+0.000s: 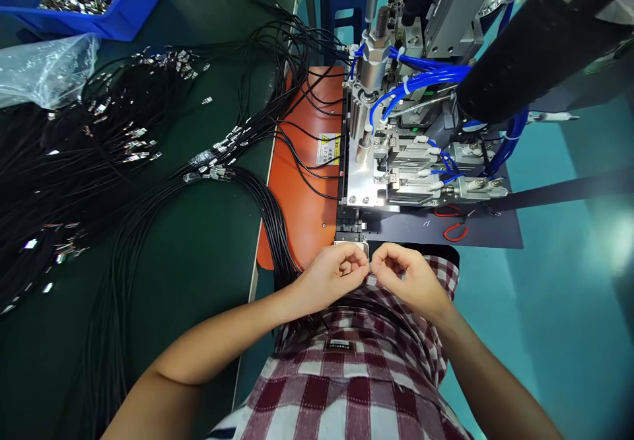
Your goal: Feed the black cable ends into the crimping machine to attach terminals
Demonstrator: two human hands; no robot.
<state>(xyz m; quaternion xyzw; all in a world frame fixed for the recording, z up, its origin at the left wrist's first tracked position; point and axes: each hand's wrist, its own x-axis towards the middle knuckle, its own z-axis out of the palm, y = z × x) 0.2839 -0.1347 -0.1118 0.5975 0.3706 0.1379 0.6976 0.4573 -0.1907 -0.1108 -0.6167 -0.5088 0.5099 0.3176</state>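
Note:
My left hand [331,277] and my right hand [414,283] nearly meet in front of my lap, each with thumb and forefinger pinched together. Something tiny sits between the fingertips, too small to make out. Just beyond my left hand is the near end of a machine's dark track [349,228]. A thick bundle of black cables [270,212] hangs over the table edge and passes down beside my left wrist. Metal connector ends [218,173] of bundled cables lie on the dark green table.
The machine [364,179] with blue air tubes stands ahead, beside an orange plate [302,182]. Red-handled scissors [456,230] lie on a grey board at right. At far left are a blue bin [131,14] of metal parts, a plastic bag [47,73] and heaped black cables [54,156].

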